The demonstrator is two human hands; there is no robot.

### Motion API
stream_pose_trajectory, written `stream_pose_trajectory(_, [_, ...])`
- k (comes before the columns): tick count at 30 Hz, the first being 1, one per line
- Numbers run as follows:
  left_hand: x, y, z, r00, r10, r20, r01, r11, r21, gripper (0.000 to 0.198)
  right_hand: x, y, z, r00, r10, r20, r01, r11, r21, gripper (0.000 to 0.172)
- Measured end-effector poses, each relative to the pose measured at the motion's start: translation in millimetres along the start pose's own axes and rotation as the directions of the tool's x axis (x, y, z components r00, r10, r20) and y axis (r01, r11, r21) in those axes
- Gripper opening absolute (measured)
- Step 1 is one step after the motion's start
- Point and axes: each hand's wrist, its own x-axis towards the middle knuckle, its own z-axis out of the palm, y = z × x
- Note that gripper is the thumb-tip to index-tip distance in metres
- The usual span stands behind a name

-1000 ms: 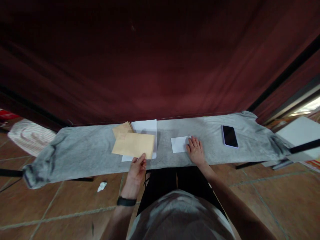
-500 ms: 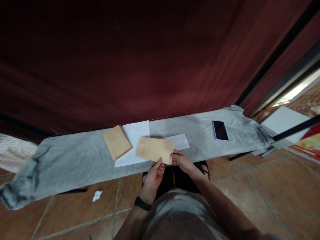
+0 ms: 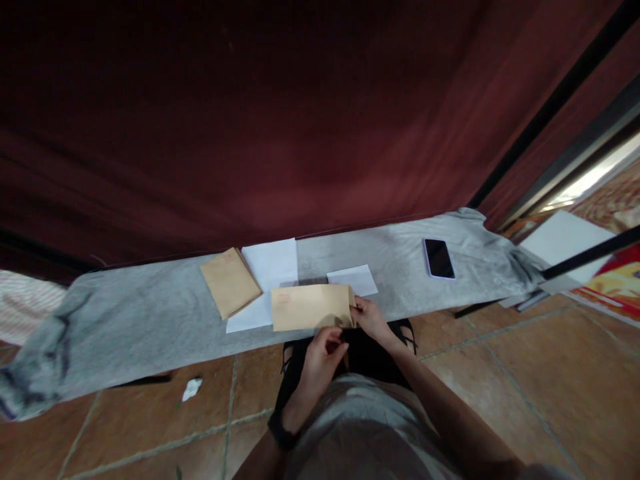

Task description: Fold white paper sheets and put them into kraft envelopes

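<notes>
A tan paper envelope [image 3: 313,307] lies lengthwise at the near edge of the grey cloth, with small reddish print at its left end. My right hand [image 3: 371,318] is closed on its right end, by the flap. At the lower edge of the envelope is my left hand [image 3: 323,360], its fingers curled and the thumb apart, with a gap between them. Left of the envelope, several tan envelopes [image 3: 231,283] are stacked at an angle, partly over a white paper sheet [image 3: 275,263]. Behind its right end rests a smaller folded white paper [image 3: 356,279].
A phone [image 3: 439,259] in a light purple case lies to the right on the long grey cloth-covered bench [image 3: 150,320]. A dark red curtain [image 3: 300,147] hangs behind it. On the tiled floor is a crumpled white scrap [image 3: 192,389]. Flat boards [image 3: 565,243] stand at the right.
The envelope has turned level and come slightly toward me. My left thumb has left its surface, and that hand has moved a little right and down. My right hand stays at the flap end.
</notes>
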Motion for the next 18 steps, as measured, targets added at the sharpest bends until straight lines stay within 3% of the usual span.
stream_pose_trajectory(1, [5.5, 2.8, -5.7, 0.986, 0.166, -0.016, -0.159, 0.965, 0.211, 0.045, -1.1, 1.3, -1.2, 1.000, -0.003, 0.008, 0.003, 1.000, 0.004, 0.019])
stream_pose_trajectory(3, [21.8, 7.5, -18.8, 0.934, 0.345, 0.096, -0.338, 0.758, 0.558, 0.085, -3.1, 2.6, -2.3, 1.000, -0.008, 0.026, 0.007, 1.000, 0.027, 0.024])
stream_pose_trajectory(5, [40.7, 9.0, -31.5, 0.909, 0.363, 0.207, -0.389, 0.559, 0.732, 0.110, -4.8, 2.0, -2.8, 0.999, -0.005, 0.042, 0.002, 0.997, 0.075, 0.027])
stream_pose_trajectory(7, [56.9, 7.3, -41.7, 0.906, 0.330, 0.263, -0.398, 0.462, 0.792, 0.123, -6.2, 0.1, -4.5, 0.998, -0.010, 0.060, 0.003, 0.993, 0.115, 0.029])
stream_pose_trajectory(11, [73.6, 3.5, -53.5, 0.899, 0.287, 0.330, -0.431, 0.447, 0.784, 0.128, -8.7, -4.2, -12.7, 0.993, -0.017, 0.118, -0.001, 0.988, 0.155, 0.029])
stream_pose_trajectory(18, [75.0, 3.2, -57.6, 0.859, 0.316, 0.403, -0.509, 0.448, 0.734, 0.128, -11.7, 0.8, -19.6, 0.991, -0.031, 0.132, 0.020, 0.996, 0.085, 0.025])
